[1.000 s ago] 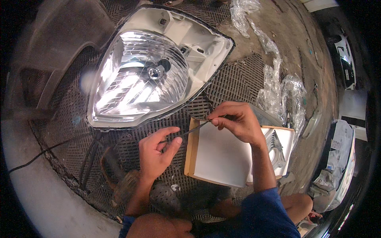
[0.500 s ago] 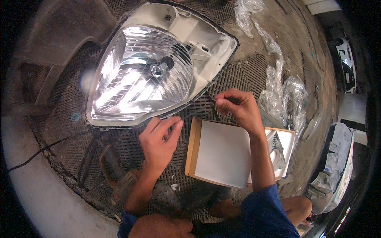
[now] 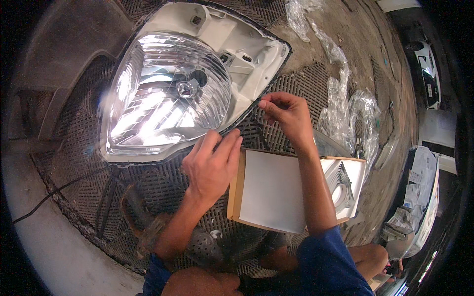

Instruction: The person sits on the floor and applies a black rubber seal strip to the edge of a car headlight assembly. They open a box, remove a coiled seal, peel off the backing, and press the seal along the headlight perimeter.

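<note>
A car headlight housing (image 3: 256, 42) lies face up at the upper left, its shiny reflector (image 3: 168, 108) exposed and a black strip (image 3: 274, 74) running along its rim. At the lower right part of that rim, my left hand (image 3: 210, 165) has its curled fingertips against the edge, thumb and index close together. My right hand (image 3: 286, 116) pinches at the rim farther up on the right, thumb tip against index finger. Whatever lies between the fingertips of either hand is too small or hidden to make out.
An open cardboard box (image 3: 271, 190) with a white inside lies under my right forearm; pale ring-shaped parts (image 3: 340, 192) sit in its right side. Crumpled clear plastic wrap (image 3: 363, 113) is on the right. A black cable (image 3: 59, 190) crosses the slatted mat (image 3: 89, 167).
My left hand has moved right and up to the housing's rim. The right hand has shifted slightly left and up, reaching the rim. The whole view has shifted a little.
</note>
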`<move>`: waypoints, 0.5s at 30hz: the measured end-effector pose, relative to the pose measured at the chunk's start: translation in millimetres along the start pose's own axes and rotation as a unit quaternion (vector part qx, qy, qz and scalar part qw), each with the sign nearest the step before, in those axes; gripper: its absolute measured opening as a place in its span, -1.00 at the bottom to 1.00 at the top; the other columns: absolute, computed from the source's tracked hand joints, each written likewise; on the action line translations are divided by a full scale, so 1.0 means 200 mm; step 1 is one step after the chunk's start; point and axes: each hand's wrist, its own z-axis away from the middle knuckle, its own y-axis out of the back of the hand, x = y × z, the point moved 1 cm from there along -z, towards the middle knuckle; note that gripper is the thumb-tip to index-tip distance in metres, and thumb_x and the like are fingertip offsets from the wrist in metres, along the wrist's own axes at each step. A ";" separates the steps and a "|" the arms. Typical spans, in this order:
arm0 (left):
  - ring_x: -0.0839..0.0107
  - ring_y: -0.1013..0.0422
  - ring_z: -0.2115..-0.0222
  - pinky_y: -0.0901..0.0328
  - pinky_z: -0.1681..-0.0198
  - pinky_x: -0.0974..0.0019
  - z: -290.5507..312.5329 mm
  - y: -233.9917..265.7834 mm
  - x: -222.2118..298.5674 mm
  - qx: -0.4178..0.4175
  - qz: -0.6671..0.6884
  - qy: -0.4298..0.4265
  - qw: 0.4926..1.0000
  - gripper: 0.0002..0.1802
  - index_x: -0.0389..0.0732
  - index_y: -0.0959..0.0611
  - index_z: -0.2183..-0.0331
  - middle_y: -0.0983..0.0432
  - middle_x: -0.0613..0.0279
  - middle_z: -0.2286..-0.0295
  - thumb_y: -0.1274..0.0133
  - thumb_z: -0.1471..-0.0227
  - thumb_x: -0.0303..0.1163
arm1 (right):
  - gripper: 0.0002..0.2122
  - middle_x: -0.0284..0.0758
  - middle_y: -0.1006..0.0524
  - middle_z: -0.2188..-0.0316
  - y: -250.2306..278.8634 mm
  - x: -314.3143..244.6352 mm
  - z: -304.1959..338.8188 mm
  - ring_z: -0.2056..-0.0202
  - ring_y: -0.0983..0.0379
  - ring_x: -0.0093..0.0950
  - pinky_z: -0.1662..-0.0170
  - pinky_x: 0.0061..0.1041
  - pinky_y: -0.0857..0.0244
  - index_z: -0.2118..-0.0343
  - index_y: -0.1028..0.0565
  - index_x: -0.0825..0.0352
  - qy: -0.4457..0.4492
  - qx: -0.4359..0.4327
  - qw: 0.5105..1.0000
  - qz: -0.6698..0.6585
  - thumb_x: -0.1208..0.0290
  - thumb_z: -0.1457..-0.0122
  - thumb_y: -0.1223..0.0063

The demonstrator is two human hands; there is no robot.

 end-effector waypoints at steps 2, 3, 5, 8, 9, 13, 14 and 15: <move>0.34 -0.38 0.59 -0.30 0.49 0.25 0.01 -0.02 -0.02 0.027 0.001 0.006 1.000 -0.77 -0.10 -0.78 0.23 -0.37 0.29 0.56 -0.32 0.02 -0.41 | -0.84 -0.35 -0.59 0.54 -0.01 0.00 0.00 0.53 -0.49 -0.62 0.44 -0.60 -0.37 0.25 -0.61 0.50 0.005 0.005 1.000 0.008 0.49 -0.19 -0.24; 0.34 -0.38 0.59 -0.30 0.49 0.25 0.02 -0.02 -0.02 0.031 -0.002 0.004 1.000 -0.78 -0.10 -0.78 0.24 -0.36 0.29 0.56 -0.33 0.03 -0.42 | -0.83 -0.34 -0.60 0.53 -0.01 0.01 -0.01 0.52 -0.50 -0.62 0.43 -0.59 -0.38 0.24 -0.60 0.51 0.010 0.005 1.000 0.008 0.50 -0.19 -0.24; 0.34 -0.38 0.59 -0.29 0.50 0.26 0.01 -0.03 -0.03 0.038 -0.010 0.001 0.999 -0.78 -0.10 -0.78 0.25 -0.36 0.29 0.57 -0.33 0.03 -0.43 | -0.83 -0.33 -0.60 0.48 -0.02 0.03 -0.01 0.50 -0.52 -0.60 0.42 -0.59 -0.41 0.22 -0.59 0.50 -0.002 0.020 1.000 0.010 0.51 -0.19 -0.23; 0.34 -0.38 0.60 -0.29 0.50 0.26 -0.01 -0.03 -0.02 0.035 -0.008 -0.006 0.999 -0.78 -0.10 -0.79 0.25 -0.35 0.29 0.57 -0.33 0.04 -0.43 | -0.84 -0.31 -0.62 0.42 -0.02 0.00 0.01 0.47 -0.56 -0.57 0.40 -0.59 -0.44 0.21 -0.56 0.48 -0.041 0.058 0.997 0.007 0.52 -0.20 -0.23; 0.34 -0.38 0.60 -0.29 0.51 0.26 -0.01 -0.03 -0.02 0.031 -0.007 -0.006 0.999 -0.78 -0.10 -0.79 0.25 -0.35 0.29 0.57 -0.33 0.04 -0.43 | -0.84 -0.29 -0.62 0.43 -0.01 -0.01 0.02 0.47 -0.57 -0.56 0.41 -0.59 -0.43 0.22 -0.57 0.49 -0.044 0.064 0.997 -0.002 0.53 -0.19 -0.23; 0.33 -0.39 0.60 -0.29 0.50 0.26 0.00 -0.03 -0.01 0.020 -0.008 0.001 1.000 -0.77 -0.10 -0.78 0.25 -0.35 0.29 0.57 -0.33 0.04 -0.43 | -0.85 -0.28 -0.62 0.45 0.03 0.02 -0.01 0.48 -0.58 -0.55 0.44 -0.59 -0.43 0.24 -0.57 0.50 -0.041 0.047 0.998 -0.024 0.54 -0.17 -0.23; 0.32 -0.39 0.60 -0.30 0.50 0.25 0.00 -0.03 -0.01 0.018 -0.010 0.004 1.000 -0.77 -0.10 -0.78 0.24 -0.35 0.29 0.57 -0.33 0.04 -0.43 | -0.85 -0.28 -0.62 0.45 0.03 0.03 -0.02 0.48 -0.58 -0.55 0.45 -0.58 -0.43 0.24 -0.57 0.50 -0.039 0.047 0.998 -0.027 0.54 -0.17 -0.23; 0.32 -0.39 0.60 -0.30 0.50 0.25 0.00 -0.03 -0.01 0.020 -0.007 0.009 1.000 -0.77 -0.10 -0.78 0.24 -0.35 0.28 0.57 -0.32 0.04 -0.44 | -0.85 -0.28 -0.62 0.45 0.03 0.04 -0.03 0.48 -0.58 -0.55 0.45 -0.58 -0.43 0.24 -0.57 0.49 -0.037 0.048 0.998 -0.030 0.55 -0.17 -0.24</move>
